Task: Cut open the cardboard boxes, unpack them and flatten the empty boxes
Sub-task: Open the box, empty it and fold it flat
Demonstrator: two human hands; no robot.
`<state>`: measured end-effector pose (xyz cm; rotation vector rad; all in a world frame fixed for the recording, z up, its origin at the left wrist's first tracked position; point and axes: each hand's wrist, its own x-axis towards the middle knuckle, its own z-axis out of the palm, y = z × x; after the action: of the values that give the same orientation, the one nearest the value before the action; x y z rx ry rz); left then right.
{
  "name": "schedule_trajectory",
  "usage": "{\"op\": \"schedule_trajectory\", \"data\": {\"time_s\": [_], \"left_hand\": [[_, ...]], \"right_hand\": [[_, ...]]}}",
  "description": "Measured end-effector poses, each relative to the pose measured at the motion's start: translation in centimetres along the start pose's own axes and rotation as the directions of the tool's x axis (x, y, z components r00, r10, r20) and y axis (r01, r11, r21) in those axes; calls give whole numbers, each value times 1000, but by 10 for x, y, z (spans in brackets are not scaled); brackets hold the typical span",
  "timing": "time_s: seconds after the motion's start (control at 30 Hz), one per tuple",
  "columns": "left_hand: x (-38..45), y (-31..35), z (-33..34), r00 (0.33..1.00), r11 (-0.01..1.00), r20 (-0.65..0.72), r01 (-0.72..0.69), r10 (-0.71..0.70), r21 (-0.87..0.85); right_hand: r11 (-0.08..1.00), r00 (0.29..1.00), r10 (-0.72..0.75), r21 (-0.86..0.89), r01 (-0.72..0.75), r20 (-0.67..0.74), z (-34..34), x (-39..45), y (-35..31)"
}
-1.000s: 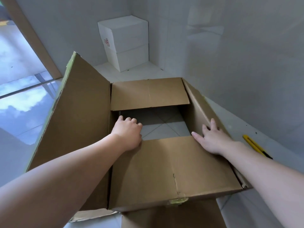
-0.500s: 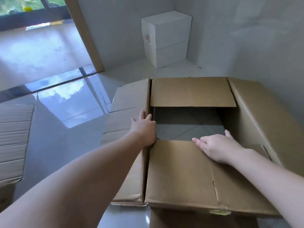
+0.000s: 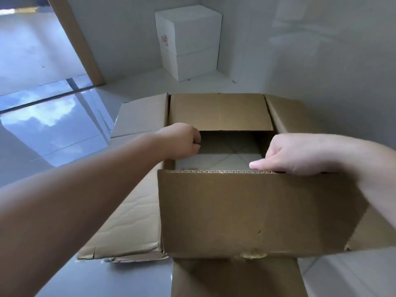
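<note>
Toward nine o'clock, the big brown corrugated side flap that stood nearly upright a second ago now lies flat on the glossy grey tiled floor, so that wall of the open brown cardboard box has been folded down. Just right of it, the left hand has gone from lying flat to curling its fingers over the box's left rim, gripping it. At the centre, floor tiles show straight through the box, which suggests it is emptied and open at both ends. The near flap, pressed flat half a second ago, now stands raised toward the camera, its fluted edge on top. At three o'clock the right hand pinches that edge, thumb along it and fingers curled behind. My reading is that flattening is under way, with collapsing the remaining walls next. At twelve o'clock a white rectangular box waits in the corner.
</note>
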<state>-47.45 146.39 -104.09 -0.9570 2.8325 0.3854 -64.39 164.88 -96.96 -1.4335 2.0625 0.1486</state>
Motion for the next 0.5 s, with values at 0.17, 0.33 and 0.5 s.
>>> {"op": "schedule_trajectory", "data": {"time_s": [0.17, 0.33, 0.5], "left_hand": [[-17, 38, 11, 951, 984, 270, -171, 152, 51], [-39, 60, 38, 866, 970, 455, -243, 206, 23], [-60, 79, 66, 787, 969, 586, -247, 193, 13]], "right_hand": [[992, 868, -121, 31, 121, 482, 4, -48, -3], [986, 857, -103, -64, 156, 504, 51, -57, -6], [986, 889, -120, -51, 158, 441, 83, -69, 5]]}}
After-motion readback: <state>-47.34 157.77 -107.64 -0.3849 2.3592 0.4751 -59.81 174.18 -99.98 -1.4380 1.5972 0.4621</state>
